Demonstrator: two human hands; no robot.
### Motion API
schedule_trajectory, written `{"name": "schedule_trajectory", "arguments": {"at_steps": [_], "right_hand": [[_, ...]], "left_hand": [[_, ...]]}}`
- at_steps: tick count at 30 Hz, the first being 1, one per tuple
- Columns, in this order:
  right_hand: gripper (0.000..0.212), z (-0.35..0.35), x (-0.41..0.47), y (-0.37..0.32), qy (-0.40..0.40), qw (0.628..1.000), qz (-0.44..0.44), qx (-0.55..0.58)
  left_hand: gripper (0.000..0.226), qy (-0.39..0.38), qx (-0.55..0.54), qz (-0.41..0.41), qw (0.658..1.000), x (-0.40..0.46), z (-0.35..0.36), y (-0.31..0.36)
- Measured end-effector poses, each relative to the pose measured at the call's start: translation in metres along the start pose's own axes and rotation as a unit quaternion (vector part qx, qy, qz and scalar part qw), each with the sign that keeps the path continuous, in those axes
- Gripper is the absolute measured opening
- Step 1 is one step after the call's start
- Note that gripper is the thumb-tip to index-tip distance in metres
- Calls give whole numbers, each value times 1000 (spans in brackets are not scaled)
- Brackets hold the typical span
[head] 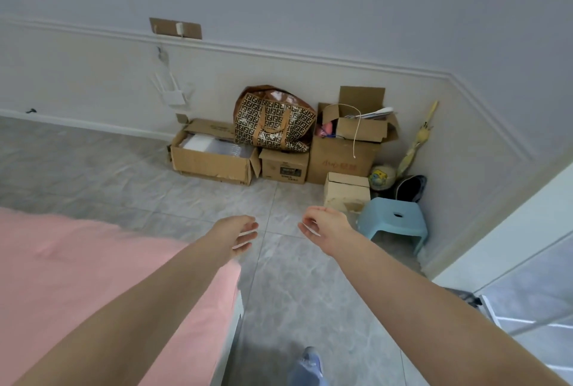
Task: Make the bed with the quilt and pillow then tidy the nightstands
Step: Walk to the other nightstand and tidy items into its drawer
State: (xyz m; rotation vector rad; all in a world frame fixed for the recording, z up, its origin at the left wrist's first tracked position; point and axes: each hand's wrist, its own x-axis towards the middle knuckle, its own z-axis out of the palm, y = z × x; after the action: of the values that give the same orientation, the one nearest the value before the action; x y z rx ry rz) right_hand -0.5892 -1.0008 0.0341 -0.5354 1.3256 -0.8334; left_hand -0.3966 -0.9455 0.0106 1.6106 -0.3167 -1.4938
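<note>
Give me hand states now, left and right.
Left hand: open, holding nothing.
Right hand: open, holding nothing.

Bed at left; boxes against the far wall, bag atop them; stool to their right, nearer.

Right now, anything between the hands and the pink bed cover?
Nothing visible. Both hands are empty and open, held out over bare floor tiles. The left hand hovers just past the corner of the pink bed cover, the right hand further off. The boxes and the blue stool sit beyond, by the wall.
</note>
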Motion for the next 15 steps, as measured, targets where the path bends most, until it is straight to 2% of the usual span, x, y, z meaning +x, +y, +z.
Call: {"name": "schedule_trajectory", "arguments": {"at_steps": [6,8,11,15], "right_hand": [[16,3,87,-63,-16,997,-3,-74],[14,9,116,-87,-29,994,-22,-101],[13,21,162,-112,-16,988,-58,-145],[15,41,207,-121,-26,988,-31,-146]], "left_hand": [[12,86,-23,-17,996,82,62,61],[14,93,-9,-4,996,101,77,81],[21,96,10,17,995,128,85,107],[22,128,-22,-10,991,169,83,128]]}}
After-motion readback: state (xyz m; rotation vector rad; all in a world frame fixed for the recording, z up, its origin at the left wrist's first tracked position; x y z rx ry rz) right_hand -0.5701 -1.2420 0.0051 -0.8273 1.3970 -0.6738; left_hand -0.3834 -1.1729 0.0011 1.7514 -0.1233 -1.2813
